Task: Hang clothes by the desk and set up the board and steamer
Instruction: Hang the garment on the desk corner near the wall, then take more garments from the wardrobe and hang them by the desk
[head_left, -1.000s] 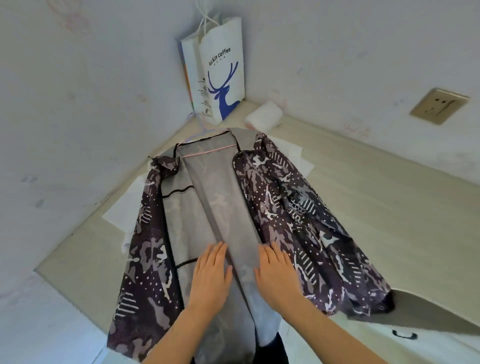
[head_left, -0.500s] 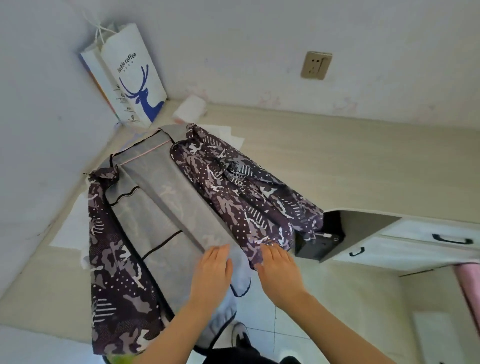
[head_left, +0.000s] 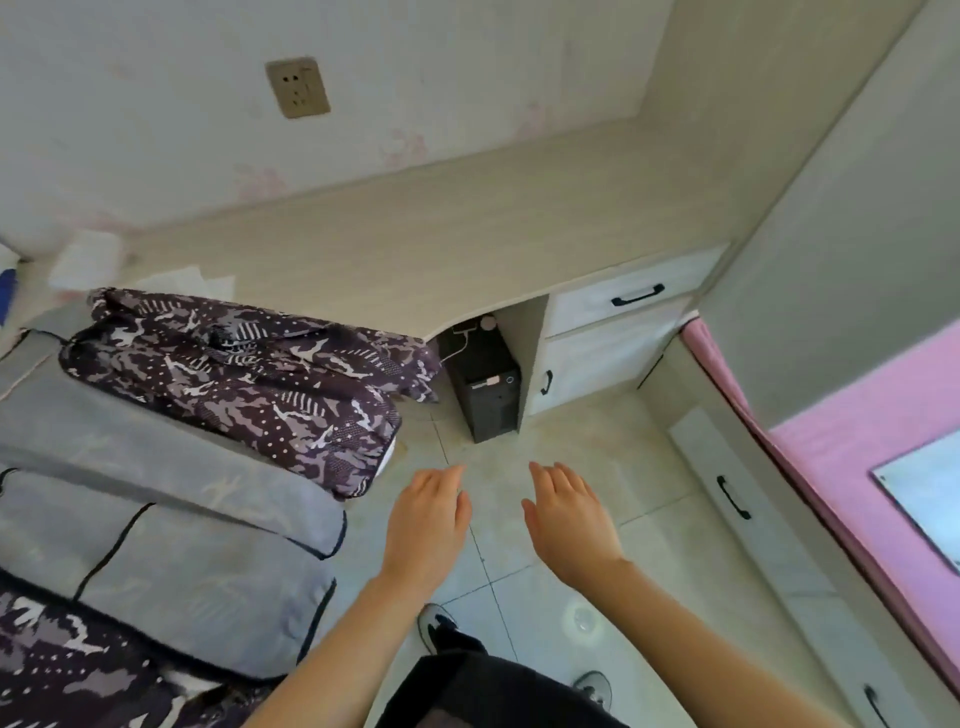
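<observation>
Both hands empty, palms down, fingers loosely spread, hovering over pale floor tiles (head_left: 571, 431). Left hand (head_left: 428, 525) and right hand (head_left: 566, 519) side by side, gap between them, touching nothing.

Left of my left fingers (head_left: 441, 480): the purple-and-white camouflage-print jacket with grey lining (head_left: 234, 384), laid open on the light wood-grain desk (head_left: 441, 234), hem end draping off the desk edge. Grey lining faces up; one printed front panel folded back over it. Jacket near my left hand, not in contact.

Ahead of both hands: black computer tower (head_left: 485, 384) standing in the desk's knee recess. Just right of it, white drawers with black handles (head_left: 623, 306).

Beyond, on the wall above the desk: beige wall socket (head_left: 297, 87).

Far right of my right hand: pink bedsheet (head_left: 857, 415), white drawer fronts below it.

Below my wrists: my shoes (head_left: 434, 623) on the tiles.

Board and steamer not in view.
</observation>
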